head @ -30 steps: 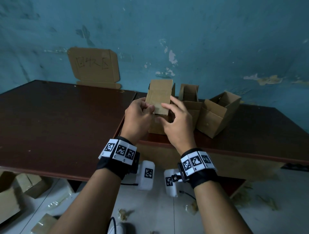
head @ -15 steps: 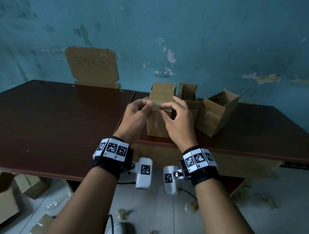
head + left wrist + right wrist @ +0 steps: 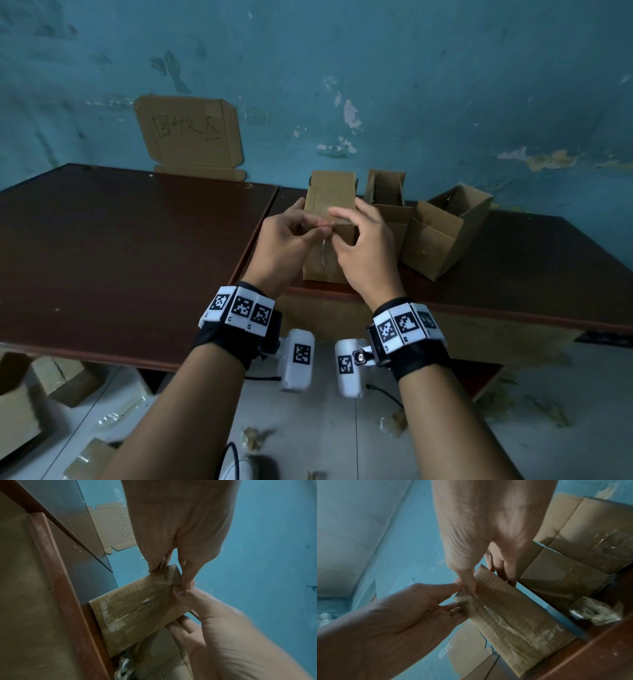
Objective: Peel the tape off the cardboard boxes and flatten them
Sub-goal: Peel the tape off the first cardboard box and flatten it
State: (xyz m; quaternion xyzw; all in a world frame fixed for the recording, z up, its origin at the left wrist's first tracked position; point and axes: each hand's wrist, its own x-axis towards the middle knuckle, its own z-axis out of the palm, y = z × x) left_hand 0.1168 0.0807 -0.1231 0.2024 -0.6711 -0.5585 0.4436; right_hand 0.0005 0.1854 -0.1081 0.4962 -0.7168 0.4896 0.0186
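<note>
While the taped cardboard box stands upright at the near edge of the tabletop, clear tape runs down its facing side. Left hand and right hand both hold the box, fingers curled round its upper end, thumb tips meeting at the tape's top edge. Just right stand two open boxes.

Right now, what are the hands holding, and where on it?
Both hold the taped box standing on the table: left hand and right hand grip its upper sides, thumbs picking at the tape near the top edge.
</note>
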